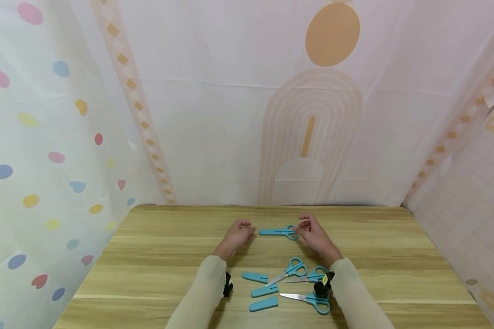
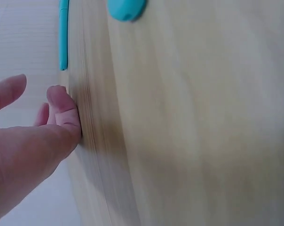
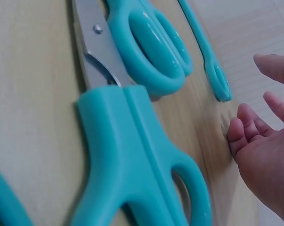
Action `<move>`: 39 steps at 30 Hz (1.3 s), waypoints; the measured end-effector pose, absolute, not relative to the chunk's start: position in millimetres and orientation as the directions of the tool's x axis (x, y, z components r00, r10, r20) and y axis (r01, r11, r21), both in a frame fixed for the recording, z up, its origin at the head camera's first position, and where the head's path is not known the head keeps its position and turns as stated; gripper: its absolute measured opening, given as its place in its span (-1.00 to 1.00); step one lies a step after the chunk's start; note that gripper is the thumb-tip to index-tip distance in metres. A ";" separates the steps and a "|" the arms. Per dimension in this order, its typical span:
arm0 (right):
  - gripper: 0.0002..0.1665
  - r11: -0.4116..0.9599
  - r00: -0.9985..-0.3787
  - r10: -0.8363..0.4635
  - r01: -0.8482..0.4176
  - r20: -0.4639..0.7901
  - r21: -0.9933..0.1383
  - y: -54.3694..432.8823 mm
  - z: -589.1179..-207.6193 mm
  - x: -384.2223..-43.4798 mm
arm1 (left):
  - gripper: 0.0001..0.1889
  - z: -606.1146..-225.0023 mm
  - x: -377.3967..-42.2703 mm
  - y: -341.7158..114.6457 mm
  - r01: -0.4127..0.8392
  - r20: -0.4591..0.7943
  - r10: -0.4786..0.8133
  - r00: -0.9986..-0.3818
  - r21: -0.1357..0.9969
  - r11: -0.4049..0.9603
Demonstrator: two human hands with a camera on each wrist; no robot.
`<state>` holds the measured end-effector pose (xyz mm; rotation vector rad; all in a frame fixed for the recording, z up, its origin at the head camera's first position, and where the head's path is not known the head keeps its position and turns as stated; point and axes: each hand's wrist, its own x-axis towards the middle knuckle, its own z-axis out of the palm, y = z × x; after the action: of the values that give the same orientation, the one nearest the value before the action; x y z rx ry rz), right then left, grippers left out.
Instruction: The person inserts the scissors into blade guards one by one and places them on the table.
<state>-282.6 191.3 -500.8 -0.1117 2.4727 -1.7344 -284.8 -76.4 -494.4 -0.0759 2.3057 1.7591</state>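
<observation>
Since capped scissors lie 9-to-3, your right hand is nearer, by handles; left hand off 9-o'clock tip, both loose, empty

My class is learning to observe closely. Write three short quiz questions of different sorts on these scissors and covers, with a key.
1. How many pairs of scissors on the table have bare blades?

2. True or false: the left hand is gripping a loose cover.

3. Which part of the covered scissors is nearest the right hand?
A) the tip of the cover
B) the handles
C) the middle of the cover

Key
1. Three.
2. False: the left hand holds nothing, and the three loose covers lie on the table.
3. B.
</observation>
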 end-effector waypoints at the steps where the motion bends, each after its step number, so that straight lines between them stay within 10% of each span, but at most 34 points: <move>1: -0.48 0.340 -0.989 -0.136 0.005 -0.055 -0.940 192.0 -499.8 -282.4 | -0.62 -494.2 -284.3 -77.5 -0.180 -0.217 0.109 -0.970 0.944 0.275; 39: -0.70 0.371 -0.876 -0.479 -0.257 0.054 -0.892 218.0 -486.6 -246.2 | -0.67 -469.9 -244.0 -93.0 0.003 -0.163 0.453 -0.876 0.939 0.345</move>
<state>-246.2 218.0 -486.6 -0.6599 2.4159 -1.5130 -244.0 -93.0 -469.9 0.4004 2.2172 1.5466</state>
